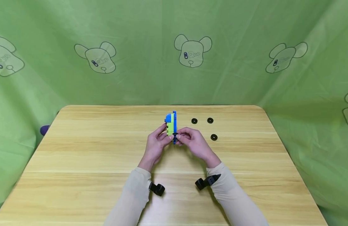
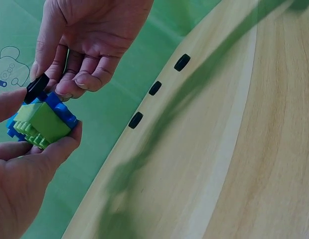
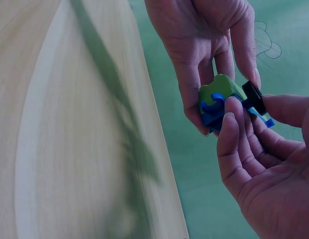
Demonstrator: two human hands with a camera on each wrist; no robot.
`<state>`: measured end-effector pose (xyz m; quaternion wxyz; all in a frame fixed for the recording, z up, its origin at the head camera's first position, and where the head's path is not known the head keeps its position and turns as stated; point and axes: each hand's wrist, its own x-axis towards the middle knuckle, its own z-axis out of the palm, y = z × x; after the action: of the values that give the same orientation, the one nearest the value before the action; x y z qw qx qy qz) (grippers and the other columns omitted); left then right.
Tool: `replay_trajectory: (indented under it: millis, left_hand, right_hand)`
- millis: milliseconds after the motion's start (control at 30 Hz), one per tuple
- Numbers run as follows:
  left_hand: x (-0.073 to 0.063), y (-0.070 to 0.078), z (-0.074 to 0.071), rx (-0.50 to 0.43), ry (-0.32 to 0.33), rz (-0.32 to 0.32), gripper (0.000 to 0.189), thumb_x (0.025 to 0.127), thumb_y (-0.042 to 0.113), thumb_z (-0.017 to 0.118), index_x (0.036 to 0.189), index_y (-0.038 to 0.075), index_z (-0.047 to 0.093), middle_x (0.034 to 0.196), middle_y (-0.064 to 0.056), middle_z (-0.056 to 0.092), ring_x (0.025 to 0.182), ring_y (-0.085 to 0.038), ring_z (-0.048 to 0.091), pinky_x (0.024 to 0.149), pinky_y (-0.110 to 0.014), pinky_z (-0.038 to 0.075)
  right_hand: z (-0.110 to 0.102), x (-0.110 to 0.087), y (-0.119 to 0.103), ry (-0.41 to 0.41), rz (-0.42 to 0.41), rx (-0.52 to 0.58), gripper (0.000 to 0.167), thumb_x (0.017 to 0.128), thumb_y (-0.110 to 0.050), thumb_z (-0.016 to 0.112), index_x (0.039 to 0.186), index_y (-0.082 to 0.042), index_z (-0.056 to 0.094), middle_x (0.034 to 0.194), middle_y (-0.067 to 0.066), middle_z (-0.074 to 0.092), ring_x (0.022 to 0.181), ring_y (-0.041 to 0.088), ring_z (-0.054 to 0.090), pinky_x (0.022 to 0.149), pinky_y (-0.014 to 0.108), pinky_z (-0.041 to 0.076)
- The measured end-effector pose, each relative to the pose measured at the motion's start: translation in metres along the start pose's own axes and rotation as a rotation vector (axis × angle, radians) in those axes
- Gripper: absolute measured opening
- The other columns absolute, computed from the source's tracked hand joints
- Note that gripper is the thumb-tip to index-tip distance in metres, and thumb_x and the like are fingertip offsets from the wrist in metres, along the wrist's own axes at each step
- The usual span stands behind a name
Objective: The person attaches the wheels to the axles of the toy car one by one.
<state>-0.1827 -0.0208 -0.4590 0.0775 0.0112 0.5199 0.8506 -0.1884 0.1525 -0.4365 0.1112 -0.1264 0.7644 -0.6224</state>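
Observation:
A small block vehicle (image 1: 170, 128) of lime-green bricks on a blue base is held up over the table, blue side toward the right in the head view. My left hand (image 1: 155, 146) grips its green body between thumb and fingers. Against the near end of the blue base sits a black rubber tyre (image 3: 253, 97). My right hand (image 1: 196, 141) pinches this tyre, its thumb on the outer face, while the left thumb presses the tyre's other edge. A blue hook-shaped piece (image 3: 213, 103) shows at one end of the vehicle in the right wrist view.
Three more black tyres lie on the table right of the hands: one nearest (image 1: 194, 121), one at the back (image 1: 210, 120) and one closer to me (image 1: 214, 137). Green curtain (image 1: 145, 84) hangs behind the wooden table (image 1: 92, 150). A purple object (image 1: 44, 130) pokes out past the left edge.

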Motion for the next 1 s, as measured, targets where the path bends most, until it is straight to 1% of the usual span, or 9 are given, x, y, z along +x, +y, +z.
replay_trajectory:
  millis: [167,400,500,633,733,800,1000]
  left_hand:
    - [0.0004,-0.0004,-0.0003,0.01,0.005,-0.009,0.069,0.087,-0.017,0.06,0.148,-0.007,0.03,0.148,-0.02,0.039,0.115,-0.028,0.058,0.093,-0.031,0.051]
    - [0.0021,-0.0023,-0.0011,0.015,0.0,-0.011,0.067,0.088,-0.017,0.06,0.148,-0.007,0.031,0.148,-0.021,0.039,0.117,-0.031,0.058,0.093,-0.032,0.051]
    - [0.0025,-0.0028,-0.0019,0.024,-0.004,-0.007,0.067,0.088,-0.016,0.06,0.148,-0.007,0.031,0.148,-0.02,0.039,0.118,-0.032,0.057,0.094,-0.032,0.051]
    - [0.0029,-0.0023,-0.0035,0.034,-0.011,-0.001,0.067,0.087,-0.016,0.06,0.148,-0.008,0.031,0.147,-0.021,0.039,0.118,-0.031,0.057,0.093,-0.032,0.051]
    - [0.0026,-0.0005,-0.0044,0.041,-0.016,0.006,0.068,0.086,-0.017,0.061,0.147,-0.008,0.032,0.145,-0.022,0.042,0.114,-0.028,0.059,0.091,-0.031,0.052]
    - [0.0025,0.0013,-0.0047,0.062,-0.009,0.017,0.066,0.086,-0.015,0.061,0.146,-0.009,0.035,0.141,-0.023,0.045,0.11,-0.025,0.06,0.089,-0.029,0.053]
    - [0.0056,0.0043,-0.008,0.144,0.057,0.053,0.052,0.089,-0.008,0.063,0.139,-0.006,0.046,0.125,-0.021,0.055,0.097,-0.017,0.062,0.077,-0.021,0.053]
  right_hand:
    - [-0.0002,0.0002,0.0007,-0.004,0.004,-0.01,0.02,0.097,-0.002,0.059,0.111,0.012,0.06,0.094,0.018,0.067,0.086,0.036,0.066,0.082,0.045,0.056]
    - [0.0004,0.0021,-0.0002,-0.001,0.023,0.0,0.018,0.096,0.001,0.059,0.111,0.011,0.06,0.095,0.019,0.067,0.084,0.031,0.067,0.082,0.042,0.057]
    - [-0.0003,0.0028,0.0006,-0.004,0.026,0.01,0.018,0.096,0.002,0.059,0.111,0.012,0.06,0.095,0.019,0.067,0.084,0.031,0.067,0.081,0.04,0.057]
    - [-0.0008,0.0028,0.0016,-0.009,0.026,0.016,0.018,0.096,0.002,0.058,0.111,0.013,0.059,0.095,0.02,0.068,0.085,0.031,0.068,0.082,0.041,0.057]
    - [-0.0006,0.0028,0.0026,-0.015,0.027,0.032,0.019,0.096,0.003,0.058,0.111,0.013,0.059,0.096,0.021,0.068,0.086,0.032,0.068,0.083,0.043,0.056]
    - [-0.0006,0.003,0.0033,-0.022,0.024,0.042,0.019,0.096,0.003,0.057,0.112,0.014,0.058,0.096,0.021,0.067,0.086,0.033,0.068,0.083,0.043,0.056]
    - [-0.0014,0.0003,0.0025,-0.04,0.018,0.033,0.018,0.096,0.002,0.058,0.111,0.012,0.059,0.097,0.02,0.067,0.086,0.036,0.067,0.081,0.038,0.057]
